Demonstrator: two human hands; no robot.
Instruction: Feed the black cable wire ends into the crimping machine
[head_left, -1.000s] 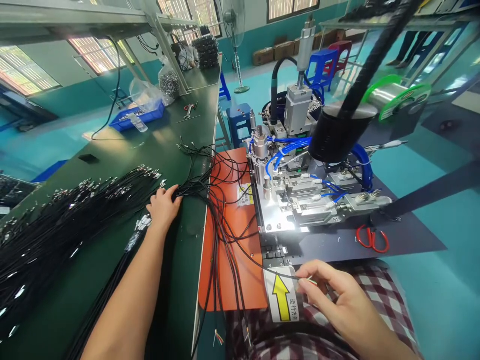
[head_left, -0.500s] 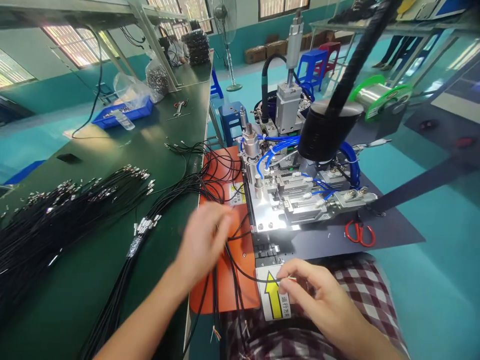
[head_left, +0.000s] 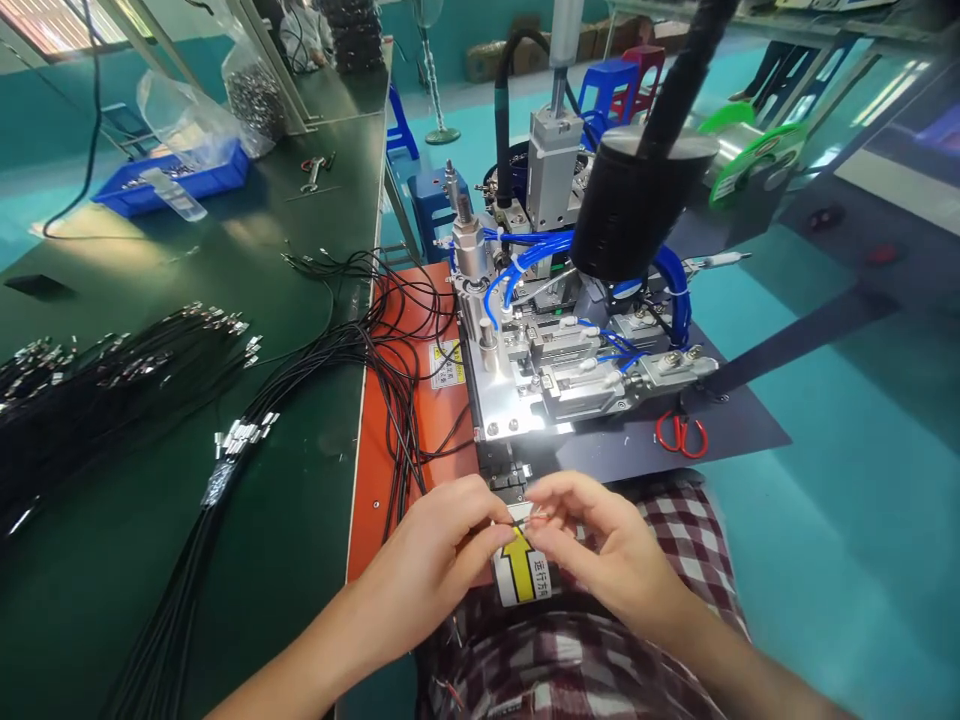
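Over the yellow arrow label (head_left: 519, 575), my left hand (head_left: 450, 545) pinches the end of a black cable close to its tip. Facing it, my right hand (head_left: 600, 540) has thumb and forefinger closed on the thin stripped wires (head_left: 534, 517) of that same end. Most of this cable is hidden behind my left hand. Other black cables (head_left: 397, 400) run from the green table across the orange plate (head_left: 420, 290). A machine (head_left: 570, 350) with metal slides and blue air tubes stands just beyond my hands.
A bundle of cables with metal ends (head_left: 240, 440) and a larger cable pile (head_left: 90, 430) lie on the green table (head_left: 307, 500). Farther back is a blue tray (head_left: 225, 175). Red-handled scissors (head_left: 682, 435) rest right of the machine, below a green wire spool (head_left: 757, 165).
My left hand has left the cables on the table and come right to the cable end beside my right hand. The camera view has shifted, and the right hand keeps its pinch.
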